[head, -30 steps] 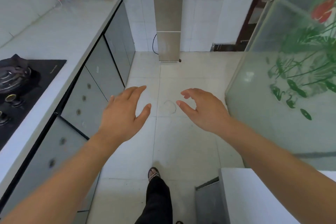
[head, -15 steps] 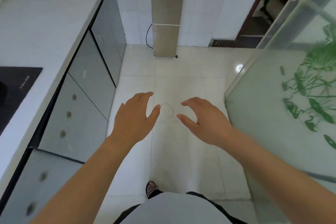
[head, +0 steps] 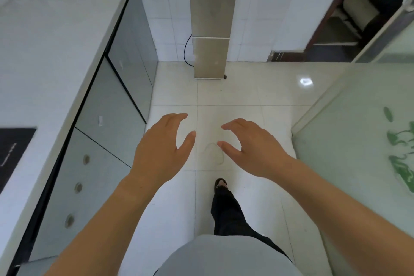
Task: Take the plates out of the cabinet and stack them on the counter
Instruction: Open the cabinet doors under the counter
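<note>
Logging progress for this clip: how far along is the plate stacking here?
Nothing looks done: no plates show on the counter, and the cabinet doors below it are closed. In hand: nothing; the left hand and right hand hang open and empty above the floor tiles. Left: opening the cabinet, taking plates out and stacking them.

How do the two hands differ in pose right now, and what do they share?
The left hand shows its back to the camera with fingers fairly straight, while the right hand has its fingers curled more. The left hand is nearer the cabinet doors, the right nearer the frosted glass panel. Both are open, empty, and held over the floor.
</note>
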### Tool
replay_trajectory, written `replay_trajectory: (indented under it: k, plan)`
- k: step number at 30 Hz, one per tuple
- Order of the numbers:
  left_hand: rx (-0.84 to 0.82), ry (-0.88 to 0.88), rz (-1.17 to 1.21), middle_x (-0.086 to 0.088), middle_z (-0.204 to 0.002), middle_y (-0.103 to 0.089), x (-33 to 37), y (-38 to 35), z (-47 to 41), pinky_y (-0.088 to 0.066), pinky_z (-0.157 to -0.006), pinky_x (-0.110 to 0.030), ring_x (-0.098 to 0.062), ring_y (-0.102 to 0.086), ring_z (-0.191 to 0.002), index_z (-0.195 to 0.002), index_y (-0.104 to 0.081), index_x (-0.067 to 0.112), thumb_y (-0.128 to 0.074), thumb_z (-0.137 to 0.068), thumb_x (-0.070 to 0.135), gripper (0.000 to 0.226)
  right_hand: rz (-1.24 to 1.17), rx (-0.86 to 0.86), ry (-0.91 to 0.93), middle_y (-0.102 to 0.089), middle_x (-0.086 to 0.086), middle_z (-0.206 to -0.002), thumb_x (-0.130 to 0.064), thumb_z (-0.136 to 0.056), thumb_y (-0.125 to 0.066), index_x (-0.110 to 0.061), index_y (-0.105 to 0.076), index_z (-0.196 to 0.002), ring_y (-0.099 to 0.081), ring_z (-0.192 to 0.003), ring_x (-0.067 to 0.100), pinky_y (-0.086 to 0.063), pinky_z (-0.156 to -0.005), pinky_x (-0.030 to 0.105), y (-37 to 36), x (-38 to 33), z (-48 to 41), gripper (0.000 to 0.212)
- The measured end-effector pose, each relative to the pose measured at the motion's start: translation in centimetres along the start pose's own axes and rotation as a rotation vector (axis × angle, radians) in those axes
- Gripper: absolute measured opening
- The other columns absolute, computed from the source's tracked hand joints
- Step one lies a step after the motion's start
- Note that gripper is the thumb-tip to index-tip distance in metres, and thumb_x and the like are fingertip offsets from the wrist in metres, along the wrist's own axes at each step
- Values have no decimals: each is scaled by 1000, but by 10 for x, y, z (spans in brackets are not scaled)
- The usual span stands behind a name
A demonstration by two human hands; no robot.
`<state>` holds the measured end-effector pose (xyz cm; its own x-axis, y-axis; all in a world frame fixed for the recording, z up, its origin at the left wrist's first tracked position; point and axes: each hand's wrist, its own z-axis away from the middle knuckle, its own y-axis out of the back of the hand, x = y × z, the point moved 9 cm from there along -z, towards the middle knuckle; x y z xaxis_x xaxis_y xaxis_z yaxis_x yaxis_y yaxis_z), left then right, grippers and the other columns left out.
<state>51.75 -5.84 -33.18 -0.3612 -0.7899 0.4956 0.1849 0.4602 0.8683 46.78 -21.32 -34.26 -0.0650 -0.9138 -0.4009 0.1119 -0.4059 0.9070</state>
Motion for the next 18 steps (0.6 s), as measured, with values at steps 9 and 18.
replay_trajectory:
  k: [9,18]
  plan:
    - [99,140,-12,9,-139,-47,-17,19,-185,-36,-89,-24,-13,-50,-119,-133,-44,26,-41,-93,44,44,-40,7,110,-38,-8,-143,-47,-94,-41,-25,-32,-139,-46,-121,15,-40,-99,32,58,28,-191,52]
    - [191,360,35,6,-139,-45,-90,49,-282,-40,-88,-30,-18,-54,-113,-133,-43,25,-43,-92,43,44,-81,-66,277,-39,-6,-141,-44,-94,-43,-22,-36,-137,-48,-117,15,-38,-96,30,74,-4,-345,49]
